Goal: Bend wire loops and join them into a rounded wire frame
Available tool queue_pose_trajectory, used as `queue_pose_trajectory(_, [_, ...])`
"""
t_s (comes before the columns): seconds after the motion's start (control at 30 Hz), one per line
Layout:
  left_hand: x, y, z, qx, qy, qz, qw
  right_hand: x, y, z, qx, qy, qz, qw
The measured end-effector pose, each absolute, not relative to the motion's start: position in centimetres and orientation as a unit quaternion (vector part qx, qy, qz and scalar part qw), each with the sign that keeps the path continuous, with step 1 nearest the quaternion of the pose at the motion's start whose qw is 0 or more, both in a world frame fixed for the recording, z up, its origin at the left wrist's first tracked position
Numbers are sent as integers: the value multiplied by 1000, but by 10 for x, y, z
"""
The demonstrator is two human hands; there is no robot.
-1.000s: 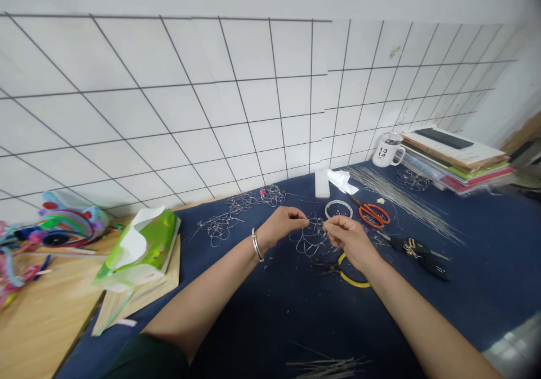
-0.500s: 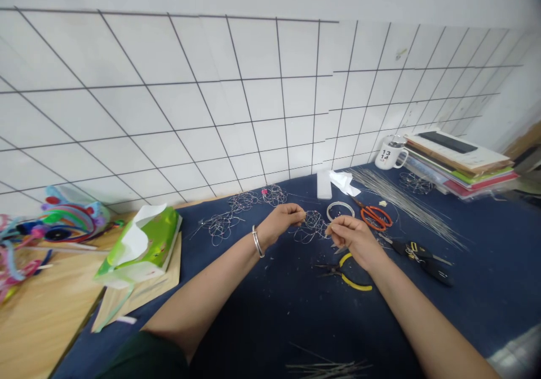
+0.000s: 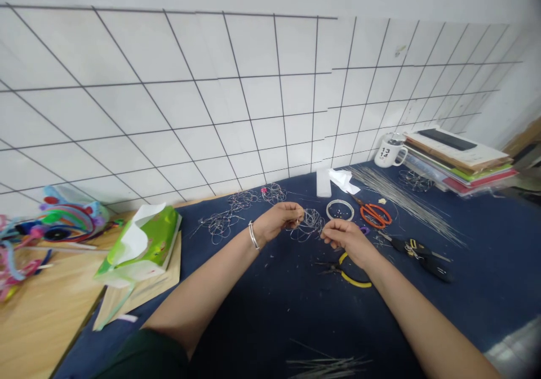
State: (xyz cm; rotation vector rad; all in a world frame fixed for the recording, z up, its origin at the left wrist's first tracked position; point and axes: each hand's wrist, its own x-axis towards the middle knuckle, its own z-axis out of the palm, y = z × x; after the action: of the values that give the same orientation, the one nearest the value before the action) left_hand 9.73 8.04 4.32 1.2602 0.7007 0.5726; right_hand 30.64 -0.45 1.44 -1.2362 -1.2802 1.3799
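- The yellow-handled pliers (image 3: 337, 268) lie on the dark blue cloth (image 3: 253, 317), tip pointing left, handles spread apart;
- the looped wire (image 3: 311, 220), a loose bundle of fine silvery curls, is beyond the pliers and a little to their left, between the two hands;
- the left hand (image 3: 282, 221), beyond the pliers and to their left, has thumb and forefinger pinched together at the left edge of the looped wire, the other fingers curled in; a silver bracelet (image 3: 253, 235) rings its wrist;
- the right hand (image 3: 349, 238), just beyond the pliers' handles, has thumb and forefinger brought together at the right edge of the looped wire; whether they grip a strand is too small to tell;
- beyond the pliers, past the right hand, is a white ring (image 3: 328, 208) with tiny beads inside its outline; farther beyond are a white block (image 3: 323, 184) and a crumpled tissue (image 3: 343, 180);
- right of the pliers and beyond them lie orange-handled scissors (image 3: 375, 216), then a spread of straight wires (image 3: 401, 204); a black-handled tool (image 3: 416, 249) lies to their right;
- well left of the pliers and beyond are wire tangles (image 3: 220, 225); nearer than the pliers lie cut wires (image 3: 327, 366).
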Motion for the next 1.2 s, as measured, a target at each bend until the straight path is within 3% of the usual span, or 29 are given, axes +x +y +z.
queue_pose_trajectory(0.23, [91, 93, 38, 571, 348, 315, 673, 294, -8, 9, -533, -719, 364, 259])
queue_pose_trajectory(0.47, [93, 91, 37, 581, 344, 295, 676, 281, -6, -3, -551, -753, 269, 237])
queue_pose_trajectory(0.77, [93, 87, 42, 598, 333, 263, 680, 313, -4, 23, -599, -724, 197, 280])
queue_pose_trajectory(0.93, [98, 80, 41, 604, 316, 248, 689, 311, -6, 28, -599, -657, 266, 373])
queue_pose_trajectory(1.2, [106, 71, 41, 623, 289, 207, 697, 304, -6, 18, -602, -625, 299, 398])
